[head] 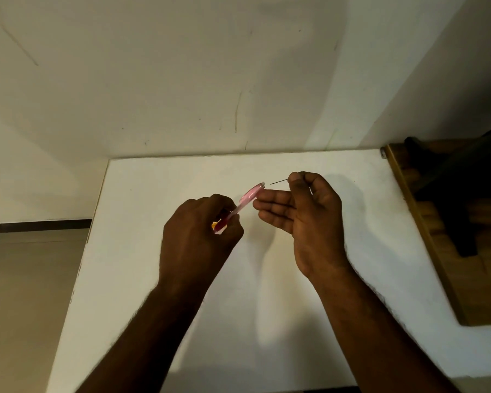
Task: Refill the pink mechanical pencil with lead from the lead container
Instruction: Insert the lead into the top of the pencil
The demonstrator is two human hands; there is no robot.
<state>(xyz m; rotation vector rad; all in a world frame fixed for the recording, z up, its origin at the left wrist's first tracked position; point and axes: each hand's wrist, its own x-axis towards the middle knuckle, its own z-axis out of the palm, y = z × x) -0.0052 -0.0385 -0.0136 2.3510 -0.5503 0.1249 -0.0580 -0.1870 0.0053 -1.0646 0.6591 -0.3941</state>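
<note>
Pink pencil [245, 200] in left hand [199, 236]; right hand [309, 219] pinches lead [279, 181].

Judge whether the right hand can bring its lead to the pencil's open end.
Probably yes: the right hand pinches the lead close beside the pink pencil end, with nothing between.

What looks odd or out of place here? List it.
Little stands out. The left hand grips the pink mechanical pencil tilted, and the right hand pinches a lead beside its open end. Oddly, no lead container is visible on the white table.
</note>
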